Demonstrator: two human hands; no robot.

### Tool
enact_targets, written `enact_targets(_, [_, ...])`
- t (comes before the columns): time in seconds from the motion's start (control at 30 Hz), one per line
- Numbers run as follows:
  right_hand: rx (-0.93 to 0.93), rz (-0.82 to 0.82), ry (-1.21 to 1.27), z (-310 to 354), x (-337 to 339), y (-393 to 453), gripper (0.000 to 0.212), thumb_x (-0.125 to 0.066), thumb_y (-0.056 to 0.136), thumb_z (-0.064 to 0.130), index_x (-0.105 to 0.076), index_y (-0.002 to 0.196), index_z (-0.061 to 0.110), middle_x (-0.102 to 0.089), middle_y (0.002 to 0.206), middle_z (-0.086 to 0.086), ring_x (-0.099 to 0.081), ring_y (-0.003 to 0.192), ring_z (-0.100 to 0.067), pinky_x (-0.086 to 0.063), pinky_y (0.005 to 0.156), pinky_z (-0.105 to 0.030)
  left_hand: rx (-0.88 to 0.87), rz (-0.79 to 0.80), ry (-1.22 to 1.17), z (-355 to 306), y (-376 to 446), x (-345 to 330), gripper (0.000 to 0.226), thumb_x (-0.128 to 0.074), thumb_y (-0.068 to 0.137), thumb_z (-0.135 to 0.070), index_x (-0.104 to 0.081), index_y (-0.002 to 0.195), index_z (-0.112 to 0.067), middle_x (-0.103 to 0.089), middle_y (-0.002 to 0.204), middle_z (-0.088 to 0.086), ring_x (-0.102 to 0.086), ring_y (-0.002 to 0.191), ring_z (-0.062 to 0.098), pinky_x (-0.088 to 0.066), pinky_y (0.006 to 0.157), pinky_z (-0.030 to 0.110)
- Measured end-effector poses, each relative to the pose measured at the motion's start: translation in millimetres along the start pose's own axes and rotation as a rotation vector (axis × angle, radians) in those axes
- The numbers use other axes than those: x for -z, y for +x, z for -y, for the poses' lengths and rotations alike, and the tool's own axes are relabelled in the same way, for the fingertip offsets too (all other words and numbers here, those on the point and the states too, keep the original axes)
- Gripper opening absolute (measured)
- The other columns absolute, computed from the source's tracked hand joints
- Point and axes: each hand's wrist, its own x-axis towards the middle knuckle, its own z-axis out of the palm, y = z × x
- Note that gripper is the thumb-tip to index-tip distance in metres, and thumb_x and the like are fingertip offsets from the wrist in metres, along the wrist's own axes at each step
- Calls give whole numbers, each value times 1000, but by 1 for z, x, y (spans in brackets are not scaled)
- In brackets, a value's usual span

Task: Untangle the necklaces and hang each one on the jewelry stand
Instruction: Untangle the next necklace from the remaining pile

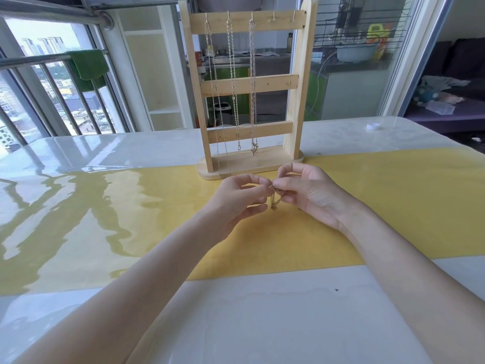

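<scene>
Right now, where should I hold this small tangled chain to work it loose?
Keep pinching the top of the tangled chain from either side with both hands, left and right. The knotted bunch hangs free below, so gravity probably helps it open.

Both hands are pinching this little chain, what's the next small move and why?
Probably ease the pinches apart to open the bunched chain held between left hand and right hand. Three necklaces already hang on the jewelry stand; two top hooks look free.

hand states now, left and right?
Left hand: pinching the top of a small gold chain.
Right hand: pinching the same chain from the other side; its bunched end dangles between them.
</scene>
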Motion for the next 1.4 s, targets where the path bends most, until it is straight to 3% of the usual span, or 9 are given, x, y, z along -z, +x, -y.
enact_targets(0.17, [10,14,-39,1,2,-1,16,-61,84,-6,-55,84,9,-58,68,-2,-51,60,-11,-42,56,-19,-36,-32,71,0,-2,1,9,-66,86,-10,-66,78,-12,-65,65,-4,-59,59,4,-53,63,17])
enact_targets(0.33, [5,14,-63,1,1,-1,15,-60,84,-7,-57,87,7,-60,69,-2,-53,61,-11,-44,56,-19,-187,-56,326,-3,-2,1,13,-66,86,-10,-65,73,-14,-65,66,-2,-60,61,5,-50,61,14])
enact_targets(0.47, [-1,12,-74,0,1,-1,14,-59,85,-7,-57,86,7,-58,69,-3,-50,62,-13,-42,56,-20,-302,-79,507,-6,-2,3,18,-66,85,-12,-64,68,-18,-60,55,-15,-54,53,-4,-37,48,7])
enact_targets(0.63, [-22,56,-112,-1,0,-1,15,-56,87,-7,-55,86,7,-55,69,-6,-48,58,-11,-41,53,-19,-409,-81,675,-5,0,3,23,-71,77,-11,-61,62,-25,-58,51,-23,-55,56,-4,-43,56,14])
enact_targets(0.7, [-25,74,-122,-2,0,-1,15,-55,87,-7,-55,87,8,-55,67,-6,-49,56,-11,-41,54,-19,-397,-83,679,-3,0,1,23,-71,76,-11,-60,60,-24,-57,50,-22,-54,55,-2,-43,57,18])
enact_targets(0.87, [-27,106,-122,-2,-4,-2,15,-53,88,-8,-53,90,7,-56,63,-3,-50,55,-11,-42,53,-18,-328,-73,575,0,-1,0,21,-67,75,-11,-59,57,-18,-54,47,-15,-46,48,-2,-35,51,13])
enact_targets(1.17, [-33,68,-96,-4,-6,-1,14,-55,89,-6,-51,92,8,-56,69,-8,-48,56,-13,-42,50,-20,-448,-159,656,7,-2,-7,24,-65,74,-11,-53,54,-18,-50,41,-15,-40,43,3,-31,46,14])
enact_targets(1.33, [-27,6,-30,-2,-4,0,20,-56,86,-9,-50,92,9,-54,64,-6,-44,55,-15,-38,50,-21,-376,-152,400,-4,3,10,16,-63,81,-11,-55,70,-17,-61,66,-2,-52,62,10,-44,58,31])
enact_targets(1.4, [-18,2,-19,-1,-3,0,21,-56,86,-10,-50,93,9,-54,63,-5,-43,56,-14,-38,50,-20,-423,-94,419,-7,4,14,18,-66,83,-5,-55,78,-18,-64,72,-6,-57,67,8,-47,62,30])
